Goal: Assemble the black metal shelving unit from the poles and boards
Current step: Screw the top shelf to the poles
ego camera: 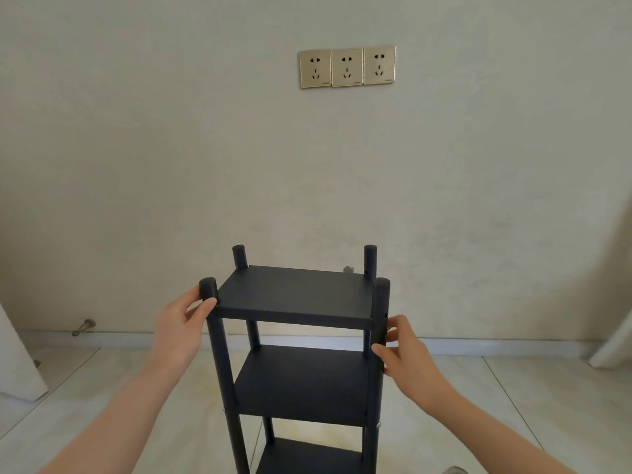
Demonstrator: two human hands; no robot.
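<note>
now left hand [181, 331], right hand [410, 359] on shelving unit [297, 295]

Your shelf unit [297, 299] is black metal with a matt, finely grained coat, and its round poles [219, 354] look smoother. Above the shelf unit, the wall [171, 148] is matt cream paint, faintly mottled, and three socket plates [347, 67] carry a soft gold sheen. Beneath the shelf unit, pale floor tiles [513, 405] are smooth and glossy.
</note>
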